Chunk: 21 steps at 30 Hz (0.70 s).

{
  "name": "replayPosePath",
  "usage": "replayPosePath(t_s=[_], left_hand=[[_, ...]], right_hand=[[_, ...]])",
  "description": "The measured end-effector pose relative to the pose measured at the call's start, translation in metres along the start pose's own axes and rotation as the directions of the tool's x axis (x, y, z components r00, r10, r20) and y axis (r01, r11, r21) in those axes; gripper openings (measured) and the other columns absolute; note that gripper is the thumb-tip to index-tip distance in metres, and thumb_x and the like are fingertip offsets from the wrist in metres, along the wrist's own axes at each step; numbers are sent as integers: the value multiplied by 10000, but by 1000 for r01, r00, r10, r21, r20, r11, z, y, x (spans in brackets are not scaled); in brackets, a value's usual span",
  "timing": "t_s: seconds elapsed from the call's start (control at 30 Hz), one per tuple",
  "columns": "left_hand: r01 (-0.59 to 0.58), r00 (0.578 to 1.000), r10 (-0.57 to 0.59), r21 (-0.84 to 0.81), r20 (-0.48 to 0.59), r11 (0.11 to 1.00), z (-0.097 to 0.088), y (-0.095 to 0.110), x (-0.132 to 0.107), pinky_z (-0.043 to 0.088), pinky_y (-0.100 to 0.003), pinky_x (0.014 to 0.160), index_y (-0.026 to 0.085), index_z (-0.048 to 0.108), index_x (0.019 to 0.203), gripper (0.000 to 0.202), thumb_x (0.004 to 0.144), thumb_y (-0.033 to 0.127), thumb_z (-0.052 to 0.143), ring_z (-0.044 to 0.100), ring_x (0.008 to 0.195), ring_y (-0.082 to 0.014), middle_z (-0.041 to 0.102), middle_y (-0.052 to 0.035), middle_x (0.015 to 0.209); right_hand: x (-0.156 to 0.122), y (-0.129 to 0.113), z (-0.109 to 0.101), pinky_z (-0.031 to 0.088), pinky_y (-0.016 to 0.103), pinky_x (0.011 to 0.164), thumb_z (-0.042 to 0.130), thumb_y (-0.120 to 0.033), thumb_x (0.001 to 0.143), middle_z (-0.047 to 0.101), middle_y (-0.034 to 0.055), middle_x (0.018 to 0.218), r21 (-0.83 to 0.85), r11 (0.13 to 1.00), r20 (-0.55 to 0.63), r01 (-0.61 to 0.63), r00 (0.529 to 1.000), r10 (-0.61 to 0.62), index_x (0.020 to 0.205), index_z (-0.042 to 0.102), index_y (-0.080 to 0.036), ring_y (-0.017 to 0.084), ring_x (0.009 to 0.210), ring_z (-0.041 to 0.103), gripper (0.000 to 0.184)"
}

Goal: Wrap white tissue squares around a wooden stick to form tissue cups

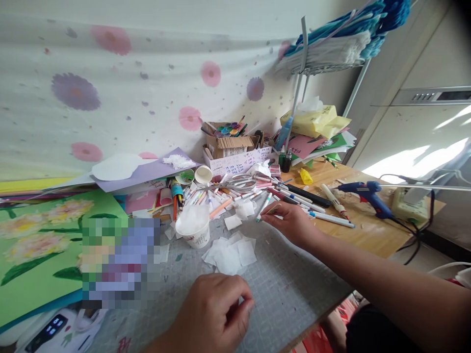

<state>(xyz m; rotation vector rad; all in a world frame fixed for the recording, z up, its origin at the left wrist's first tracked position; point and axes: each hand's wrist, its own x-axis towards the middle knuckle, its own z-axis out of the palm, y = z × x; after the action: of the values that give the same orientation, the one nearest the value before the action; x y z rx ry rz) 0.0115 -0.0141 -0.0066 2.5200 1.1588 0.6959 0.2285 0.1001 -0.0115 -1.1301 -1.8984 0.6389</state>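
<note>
My left hand (217,311) is low in the middle, over the grey mat (287,289). Its fingers are curled in toward the thumb; anything inside the curl is hidden. Farther off to the right, my right hand (289,220) reaches over the mat's far edge with thumb and fingertips pinched. A thin pale sliver shows at that pinch, too small to name. Just beside the fingertips lies a white marker with a teal tip (265,206). Between the hands is a loose pile of white paper squares (231,255). A paper cup (193,228) with white stuff in it stands left of the pile.
Scattered markers (301,196) and a cardboard box (228,146) of paints line the back. A blue glue gun (371,196) with a cord and a power strip (408,208) are at the right. Green flower artwork (40,235) and a white device (55,331) lie left.
</note>
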Motion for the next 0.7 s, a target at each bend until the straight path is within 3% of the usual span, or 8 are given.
replayPosePath(t_s=[0.2, 0.33, 0.43, 0.5, 0.6, 0.7], left_hand=[[-27, 1000, 27, -11, -10, 1000, 2, -2, 2, 391, -241, 491, 218, 559, 682, 124, 762, 132, 521, 585, 466, -144, 633, 5, 517], [-28, 1000, 28, -48, -4, 998, 2, -2, 2, 393, -250, 502, 226, 573, 689, 129, 741, 119, 522, 598, 483, -154, 663, -1, 544], [20, 999, -24, -90, -38, 996, 5, -2, 0, 377, -258, 506, 226, 582, 675, 127, 739, 129, 529, 570, 475, -150, 644, 5, 530], [105, 989, -119, -147, -90, 984, 6, -1, -1, 369, -262, 511, 228, 579, 647, 133, 745, 149, 536, 534, 462, -143, 603, 18, 507], [305, 906, -382, -343, -182, 888, 5, -2, 1, 389, -254, 520, 231, 593, 690, 101, 773, 199, 547, 525, 501, -148, 570, 26, 539], [405, 772, -616, -627, -156, 666, 0, -4, 5, 456, -265, 571, 225, 604, 864, 103, 794, 298, 581, 573, 621, -170, 631, -9, 744]], right_hand=[[21, 3, 23, 496, 340, 803, 613, -194, 795, 725, 65, 871, -8, 997, -12, 80, 997, -80, 750, 696, -180, 208, 846, 663, 96], [32, 4, 35, 480, 336, 786, 632, -161, 759, 718, 61, 871, -24, 998, -17, 60, 998, -60, 722, 699, -191, 214, 833, 649, 82], [35, 3, 38, 475, 327, 734, 639, -137, 728, 708, 54, 783, -9, 1000, -35, 6, 999, -6, 680, 694, -186, 206, 749, 636, 88], [34, -1, 37, 478, 317, 695, 649, -147, 719, 701, 48, 731, 34, 999, -47, -39, 998, 40, 676, 690, -181, 194, 695, 627, 68], [26, -13, 30, 503, 293, 630, 657, -223, 745, 700, 42, 693, 170, 980, -25, -101, 994, 107, 723, 682, -171, 179, 648, 641, 62], [11, -30, 22, 553, 296, 642, 653, -334, 778, 708, 45, 729, 362, 924, 62, -123, 992, 108, 753, 661, -157, 175, 677, 677, 179]])
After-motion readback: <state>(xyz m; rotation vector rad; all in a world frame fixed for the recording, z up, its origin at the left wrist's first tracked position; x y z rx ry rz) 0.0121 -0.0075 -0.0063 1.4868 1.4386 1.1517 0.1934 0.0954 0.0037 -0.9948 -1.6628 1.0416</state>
